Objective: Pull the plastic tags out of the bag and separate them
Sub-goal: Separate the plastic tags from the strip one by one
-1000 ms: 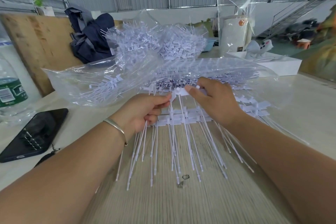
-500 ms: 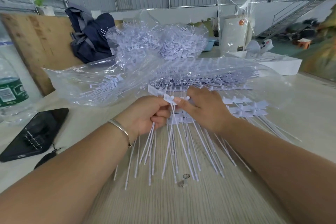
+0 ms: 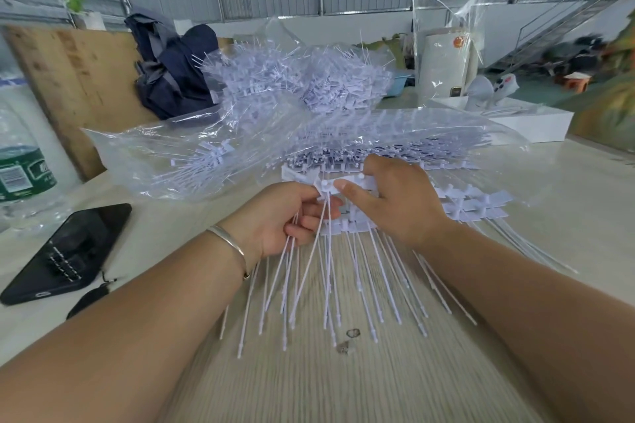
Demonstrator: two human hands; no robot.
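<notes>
Separating plastic tags at a wooden worktop, we catch both bare hands meeting at the head of one strip. Our left hand has its fingers curled round a small bunch of loose tags, whose thin stems hang down and towards us, fanning over the boards. Our right hand lies over the joined strip of tags, thumb and forefinger pinched narrowly on the flat white head at its left end, touching the left hand's fingertips. The strip's long axis runs left to right across the worktop, away from the left hand, while each stem runs near-to-far, at right angles to it. We judge that the coming move turns on this: the next tag sits right at the pinch, so it should peel sideways towards the left hand, which is the nearer one. Behind the hands, the clear plastic bag sprawls open on the worktop, with more tags visible inside and a heaped pile beyond. A dark phone lies at our left, near a water bottle
</notes>
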